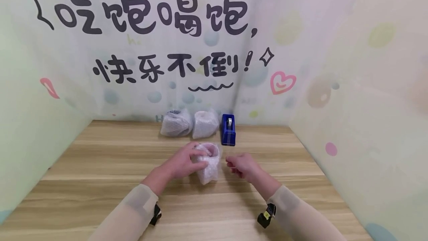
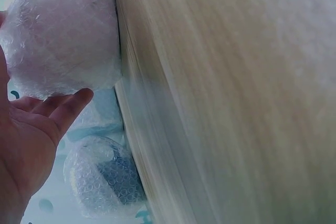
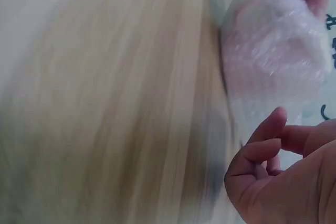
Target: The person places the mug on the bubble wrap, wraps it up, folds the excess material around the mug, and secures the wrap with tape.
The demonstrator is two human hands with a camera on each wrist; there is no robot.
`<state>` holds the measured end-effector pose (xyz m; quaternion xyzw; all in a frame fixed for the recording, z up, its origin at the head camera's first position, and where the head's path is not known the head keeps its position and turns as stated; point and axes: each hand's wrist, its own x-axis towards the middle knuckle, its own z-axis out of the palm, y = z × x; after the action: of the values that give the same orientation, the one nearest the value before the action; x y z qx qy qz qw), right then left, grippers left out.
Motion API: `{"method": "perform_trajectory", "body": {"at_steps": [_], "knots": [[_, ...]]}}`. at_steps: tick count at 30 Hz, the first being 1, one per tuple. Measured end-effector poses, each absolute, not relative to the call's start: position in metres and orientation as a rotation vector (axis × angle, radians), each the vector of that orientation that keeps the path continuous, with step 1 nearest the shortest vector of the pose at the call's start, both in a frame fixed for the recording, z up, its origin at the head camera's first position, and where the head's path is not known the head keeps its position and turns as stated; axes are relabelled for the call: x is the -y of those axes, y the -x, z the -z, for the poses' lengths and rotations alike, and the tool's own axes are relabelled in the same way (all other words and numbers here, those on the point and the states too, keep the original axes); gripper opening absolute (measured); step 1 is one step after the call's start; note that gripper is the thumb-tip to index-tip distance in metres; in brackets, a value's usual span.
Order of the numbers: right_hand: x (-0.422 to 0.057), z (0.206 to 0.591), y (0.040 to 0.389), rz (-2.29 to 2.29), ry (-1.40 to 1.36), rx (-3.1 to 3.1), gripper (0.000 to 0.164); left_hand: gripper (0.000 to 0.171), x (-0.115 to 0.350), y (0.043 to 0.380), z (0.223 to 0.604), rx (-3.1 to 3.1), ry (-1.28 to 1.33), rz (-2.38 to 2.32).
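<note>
A bubble-wrapped cup (image 1: 210, 168), pinkish under the wrap and with its round opening showing at the top, stands on the wooden table near the middle. My left hand (image 1: 185, 161) grips it from the left, thumb on the front and fingers over the upper side. In the left wrist view the fingertips lie along the wrap (image 2: 63, 40). Just right of the cup is my right hand (image 1: 243, 166), its fingers bent and its thumb and index finger close together. In the right wrist view those fingers (image 3: 262, 150) overlap the wrap's edge; I cannot tell whether they pinch something thin and clear.
Two more bubble-wrapped items, a dark-patterned one (image 1: 176, 122) and a pale one (image 1: 205, 124), stand at the back of the table (image 1: 100, 166). Beside them is a blue tape dispenser (image 1: 229, 131). A printed backdrop (image 1: 150, 47) rises behind the table's far edge.
</note>
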<state>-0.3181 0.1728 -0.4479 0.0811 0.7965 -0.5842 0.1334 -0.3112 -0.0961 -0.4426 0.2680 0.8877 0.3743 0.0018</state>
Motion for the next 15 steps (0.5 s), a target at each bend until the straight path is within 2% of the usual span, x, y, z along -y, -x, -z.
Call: {"method": "perform_trajectory", "body": {"at_steps": [8, 15], "knots": [[-0.178, 0.456, 0.339, 1.229, -0.187, -2.557, 0.029, 0.037, 0.095, 0.311, 0.443, -2.778, -0.817, -1.183], [-0.184, 0.451, 0.362, 0.76, -0.085, -2.683, 0.051, 0.036, 0.094, 0.313, 0.445, -2.774, -0.818, -1.183]]}}
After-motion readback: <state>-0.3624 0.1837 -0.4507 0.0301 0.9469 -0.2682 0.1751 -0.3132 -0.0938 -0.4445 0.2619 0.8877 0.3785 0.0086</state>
